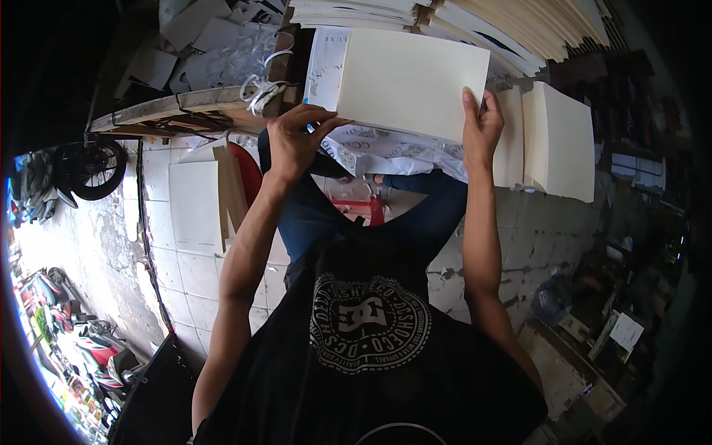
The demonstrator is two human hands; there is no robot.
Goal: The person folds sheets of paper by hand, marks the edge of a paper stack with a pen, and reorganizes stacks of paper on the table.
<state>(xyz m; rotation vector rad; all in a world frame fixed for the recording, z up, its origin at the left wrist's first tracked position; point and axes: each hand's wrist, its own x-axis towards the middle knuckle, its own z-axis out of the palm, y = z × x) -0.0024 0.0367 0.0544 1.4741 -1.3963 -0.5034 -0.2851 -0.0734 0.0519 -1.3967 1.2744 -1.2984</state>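
Observation:
A cream rectangle of paper [415, 81] lies tilted over printed white wrapping paper [324, 70]; I cannot tell whether it is one sheet or a thin stack. My left hand [300, 141] pinches at its lower left corner, with thumb and fingers close together. At the right edge my right hand [482, 130] grips the paper, the thumb on top and the fingers mostly hidden behind. Below the cream paper, more of the crumpled printed wrapping hangs over towards my knees.
Cream paper stacks stand at the right [567, 141], along the back [519, 30] and on the left [196, 200]. A wooden ledge [178, 111] with tied white strips [261, 93] is at left. Part of a red stool [356, 208] shows between my legs. Motorbikes [96, 348] stand outside.

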